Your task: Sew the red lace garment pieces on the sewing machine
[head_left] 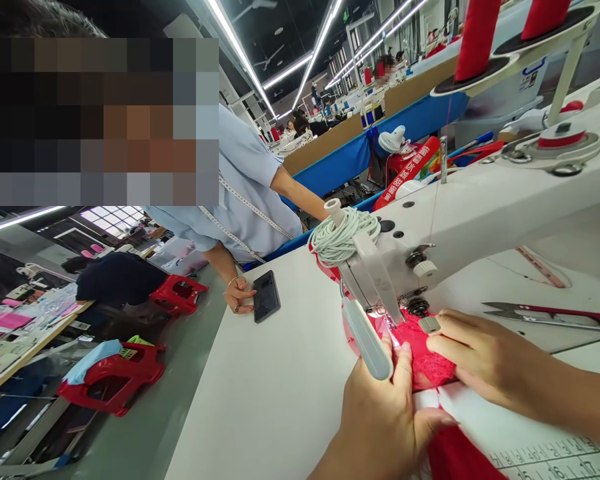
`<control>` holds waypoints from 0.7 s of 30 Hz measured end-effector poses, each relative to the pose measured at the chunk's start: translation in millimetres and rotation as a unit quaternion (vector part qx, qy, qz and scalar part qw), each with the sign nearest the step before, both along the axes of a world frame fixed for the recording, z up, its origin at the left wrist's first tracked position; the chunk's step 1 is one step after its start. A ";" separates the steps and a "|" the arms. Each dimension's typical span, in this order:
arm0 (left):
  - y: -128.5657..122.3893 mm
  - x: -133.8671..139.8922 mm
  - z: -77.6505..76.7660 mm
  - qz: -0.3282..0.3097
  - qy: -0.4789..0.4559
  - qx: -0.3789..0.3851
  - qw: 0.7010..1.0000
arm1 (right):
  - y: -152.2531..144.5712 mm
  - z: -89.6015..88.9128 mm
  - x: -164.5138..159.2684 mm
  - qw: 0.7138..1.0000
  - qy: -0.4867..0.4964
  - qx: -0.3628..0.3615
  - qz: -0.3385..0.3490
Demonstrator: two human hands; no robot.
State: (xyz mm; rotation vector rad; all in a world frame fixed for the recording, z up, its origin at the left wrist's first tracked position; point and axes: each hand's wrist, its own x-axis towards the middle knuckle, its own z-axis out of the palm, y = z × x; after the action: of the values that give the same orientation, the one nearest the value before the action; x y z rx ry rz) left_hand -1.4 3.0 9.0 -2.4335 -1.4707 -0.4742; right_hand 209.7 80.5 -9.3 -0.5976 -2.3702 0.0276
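Note:
Red lace fabric [433, 360] lies under the needle area of a white sewing machine [480, 207]. My left hand [380, 407] rests on the fabric's near left side, fingers stretched flat beside the presser foot and thumb spread away. Across the fabric, my right hand [485, 353] is closed with bent fingers at its right edge; its fingertips are close to a small grey knob [429, 325] and partly hidden. A grey lever [367, 340] hangs over my left fingers. Smooth darker red fabric [460, 457] trails below my left thumb.
Thread snips [555, 317] lie right of the machine head. A coil of pale cord [345, 237] hangs on the machine, and red thread cones [477, 40] stand above. At the table's far edge, a co-worker's hand [239, 295] touches a phone [267, 297]. Red stools [115, 380] stand left.

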 end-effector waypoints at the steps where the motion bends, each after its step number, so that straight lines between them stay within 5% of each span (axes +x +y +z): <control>1: 0.0 0.4 0.9 -0.001 -0.002 0.002 1.000 | 0.1 0.0 0.0 1.000 0.001 0.002 0.001; 21: 1.2 2.5 2.1 0.009 0.031 0.007 0.999 | -1.2 -0.1 -0.5 1.000 -0.001 -0.027 0.008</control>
State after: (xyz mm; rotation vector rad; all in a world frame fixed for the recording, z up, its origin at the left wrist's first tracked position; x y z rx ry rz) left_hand 1.1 4.1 11.1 -2.4004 -1.4584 -0.4002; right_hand 209.1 79.3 -9.4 -0.6054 -2.3817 0.0982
